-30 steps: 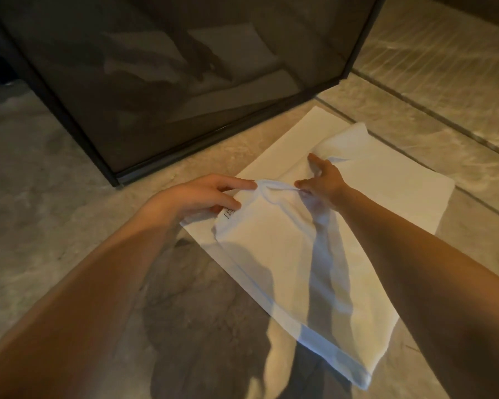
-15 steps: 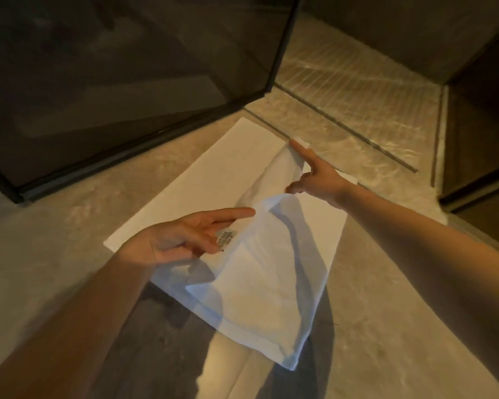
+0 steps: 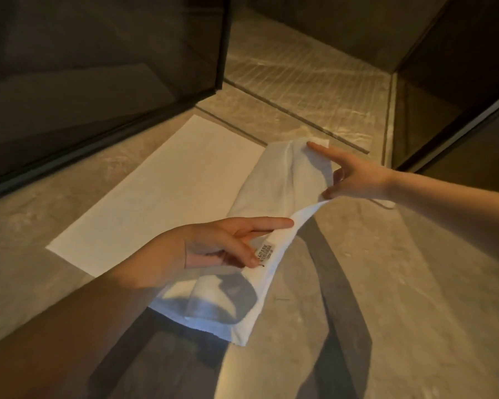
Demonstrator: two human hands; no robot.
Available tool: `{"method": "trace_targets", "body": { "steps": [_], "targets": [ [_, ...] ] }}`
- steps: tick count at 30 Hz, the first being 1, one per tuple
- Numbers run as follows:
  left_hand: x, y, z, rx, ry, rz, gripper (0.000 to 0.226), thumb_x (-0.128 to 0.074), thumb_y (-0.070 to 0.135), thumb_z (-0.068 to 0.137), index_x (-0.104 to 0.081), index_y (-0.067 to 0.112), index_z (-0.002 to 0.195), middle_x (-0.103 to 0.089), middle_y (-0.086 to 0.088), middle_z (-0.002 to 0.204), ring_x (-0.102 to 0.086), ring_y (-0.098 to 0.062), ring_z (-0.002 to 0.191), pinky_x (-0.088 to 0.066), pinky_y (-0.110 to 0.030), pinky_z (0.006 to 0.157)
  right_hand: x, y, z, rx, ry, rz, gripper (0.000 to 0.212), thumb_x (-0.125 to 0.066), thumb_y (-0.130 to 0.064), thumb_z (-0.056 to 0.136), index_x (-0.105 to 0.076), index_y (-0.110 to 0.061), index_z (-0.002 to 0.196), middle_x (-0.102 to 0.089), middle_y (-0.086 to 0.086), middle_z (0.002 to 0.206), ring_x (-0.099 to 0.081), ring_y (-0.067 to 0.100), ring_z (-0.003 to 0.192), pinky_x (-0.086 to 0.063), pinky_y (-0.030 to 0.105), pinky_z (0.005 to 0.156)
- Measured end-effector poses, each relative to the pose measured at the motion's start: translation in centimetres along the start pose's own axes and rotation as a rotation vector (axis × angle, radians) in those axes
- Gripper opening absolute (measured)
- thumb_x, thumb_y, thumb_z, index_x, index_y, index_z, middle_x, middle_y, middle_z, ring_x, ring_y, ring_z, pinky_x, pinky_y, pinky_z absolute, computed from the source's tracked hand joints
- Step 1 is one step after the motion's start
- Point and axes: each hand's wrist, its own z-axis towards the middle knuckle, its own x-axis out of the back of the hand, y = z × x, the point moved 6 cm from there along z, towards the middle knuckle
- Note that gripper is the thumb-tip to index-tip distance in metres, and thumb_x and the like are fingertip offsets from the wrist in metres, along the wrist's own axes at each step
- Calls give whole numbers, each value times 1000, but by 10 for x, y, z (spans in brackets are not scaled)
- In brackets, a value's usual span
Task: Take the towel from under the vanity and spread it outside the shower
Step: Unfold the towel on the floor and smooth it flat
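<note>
A white towel (image 3: pixel 167 191) lies partly flat on the stone floor beside the dark glass shower panel (image 3: pixel 98 67). Its upper layer is lifted and peeled over to the right, with a fold hanging down near me. My left hand (image 3: pixel 222 243) pinches the near edge of that layer by a small sewn label. My right hand (image 3: pixel 355 177) grips the far edge of the same layer, forefinger stretched along the cloth, close to the shower threshold.
The ribbed, wet shower floor (image 3: pixel 308 76) lies beyond a thin threshold line. A dark framed panel (image 3: pixel 458 125) stands at the right. Bare stone floor (image 3: pixel 401 283) spreads right of the towel, crossed by shadows of my arms.
Both hands have carried the towel's upper layer to the right, uncovering more of the flat lower layer. My right hand has moved farther toward the threshold.
</note>
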Motion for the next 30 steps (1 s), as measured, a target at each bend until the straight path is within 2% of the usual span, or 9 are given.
{"method": "trace_targets", "body": {
  "steps": [7, 13, 14, 15, 17, 20, 24, 28, 30],
  "targets": [
    [-56, -6, 48, 149, 178, 175, 69, -57, -15, 87, -52, 29, 139, -46, 10, 140, -63, -5, 105, -52, -21, 77, 0, 65, -52, 20, 46, -30, 114, -79, -4, 74, -9, -51, 151, -15, -4, 161, -47, 18, 120, -51, 28, 80],
    [-111, 8, 76, 420, 89, 573, 78, -62, -10, 87, -38, 31, 148, -41, 14, 142, -65, 10, 84, -49, -14, 68, 5, 110, -95, 38, 110, 102, 109, -78, -5, 76, -12, -47, 152, -18, -6, 160, -52, 13, 102, -49, 20, 70],
    [-122, 8, 83, 472, 44, 635, 79, -63, -8, 88, -34, 32, 150, -46, 2, 114, -62, 14, 87, -48, -14, 67, 3, 118, -101, 33, 106, 133, 109, -78, -5, 77, -12, -49, 151, -18, -7, 160, -50, 15, 109, -48, 21, 77],
    [-133, 8, 90, 516, 3, 677, 80, -63, -7, 88, -32, 33, 151, -26, 15, 116, -60, 16, 85, -48, -13, 67, 0, 127, -106, 22, 95, 161, 108, -78, -6, 77, -13, -51, 150, -18, -8, 160, -47, 18, 118, -47, 25, 85],
    [-154, 6, 111, 553, -57, 709, 82, -62, -7, 88, -30, 32, 152, -43, 10, 135, -67, 7, 76, -49, -14, 69, -4, 147, -117, -6, 74, 180, 108, -78, -7, 77, -12, -54, 149, -17, -9, 161, -36, 23, 134, -41, 32, 95],
    [-174, -13, 149, 527, -98, 726, 83, -63, -9, 87, -31, 31, 152, -38, 11, 150, -67, 4, 76, -49, -14, 70, -10, 184, -135, -64, 65, 165, 109, -79, -8, 76, -11, -53, 149, -15, -10, 161, -24, 24, 143, -36, 36, 102],
    [-175, -62, 181, 424, -40, 589, 79, -61, -10, 87, -37, 32, 149, -25, 6, 158, -63, 7, 92, -49, -15, 69, -25, 235, -158, -128, 62, 159, 106, -78, -7, 78, -12, -46, 152, -13, -11, 162, -13, 22, 148, -25, 44, 114],
    [-188, -111, 188, 320, -24, 154, 76, -53, -17, 87, -44, 29, 146, -21, 4, 158, -62, 0, 74, -52, -17, 64, -35, 270, -178, -182, 63, 228, 101, -77, -11, 80, -16, -46, 151, -15, -12, 161, -12, 21, 149, -25, 45, 115],
    [-199, -135, 190, 305, -44, 112, 75, -55, -16, 85, -46, 30, 144, -16, 7, 156, -64, 3, 97, -52, -15, 70, -52, 284, -186, -234, 18, 245, 101, -77, -12, 80, -15, -47, 151, -13, -10, 162, -13, 22, 149, -24, 45, 116]
  ]
}}
